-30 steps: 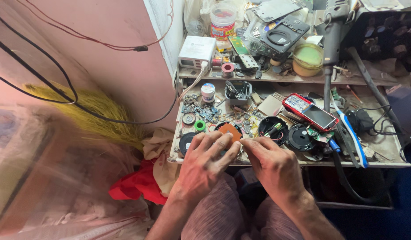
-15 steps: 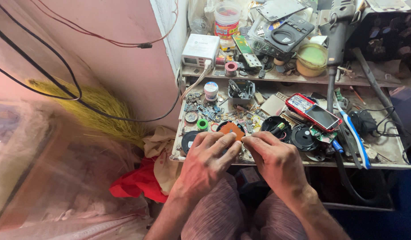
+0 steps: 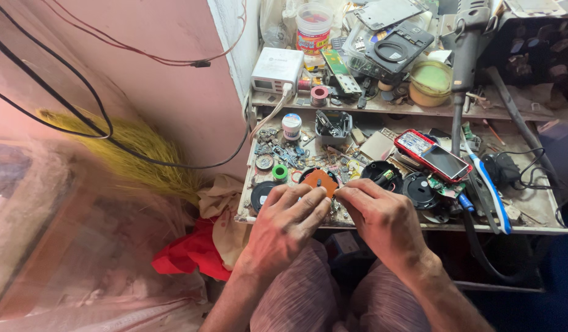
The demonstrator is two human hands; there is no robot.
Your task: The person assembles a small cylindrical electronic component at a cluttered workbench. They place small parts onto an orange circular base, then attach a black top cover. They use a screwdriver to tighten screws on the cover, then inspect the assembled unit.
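In the head view, our hands have barely shifted since a second ago, so the fiddly work at the bench edge goes on. Our left hand (image 3: 282, 226) and right hand (image 3: 382, 216) meet fingertips together, pinched on something too small to make out, just below the orange part (image 3: 321, 180), flat among the clutter.

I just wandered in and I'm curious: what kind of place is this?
Probably a small electronics repair bench. A red-cased phone lies opened, loose round parts and tools clutter the worktable, and a white charger box sits on the shelf.
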